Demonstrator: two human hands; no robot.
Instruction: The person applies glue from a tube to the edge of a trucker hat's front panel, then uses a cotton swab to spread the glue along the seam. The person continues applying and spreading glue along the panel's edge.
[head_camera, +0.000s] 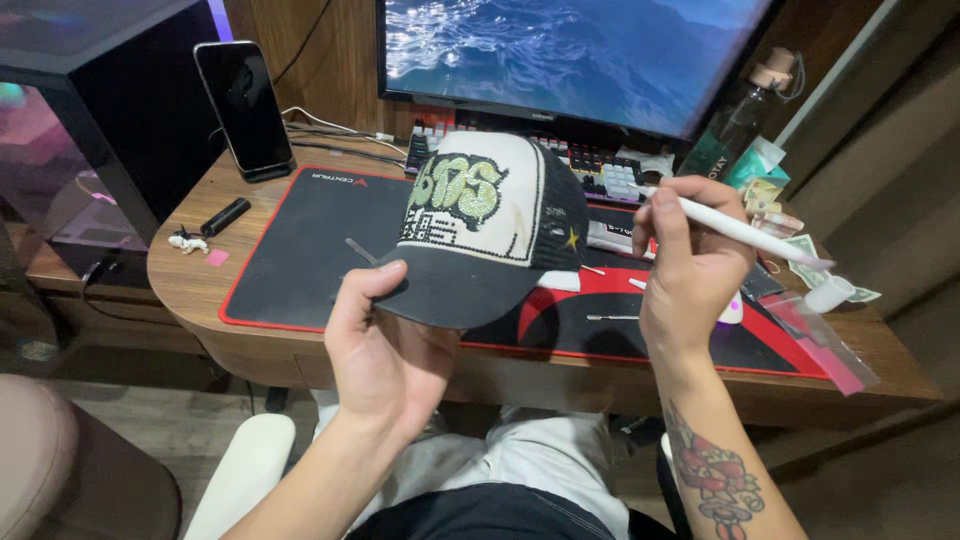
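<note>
The left hand (385, 350) is holding a black-brimmed cap (490, 225) by its brim, thumb lying on top and the other fingers hidden beneath, so that the cap is hovering above the red-and-black desk mat (300, 250) with its white front panel facing the viewer; the panel is bearing a green rhinestone design (458, 190), seemingly complete at its centre; the right hand (690, 265) is pinching a white pen-shaped tool (745, 232) between thumb and fingers, its tip pointing away to the right, well apart from the cap; the step in hand appears to be an inspection or a pause between stone placements, judging by the raised tool; the next move would probably call for turning the tip back toward the panel while the brim is being kept steady; a thin metal pick (612, 317) is lying on the mat; a phone (243, 105), a keyboard (600, 170) and a monitor (570, 55) are standing behind on the wooden surface (190, 285).
</note>
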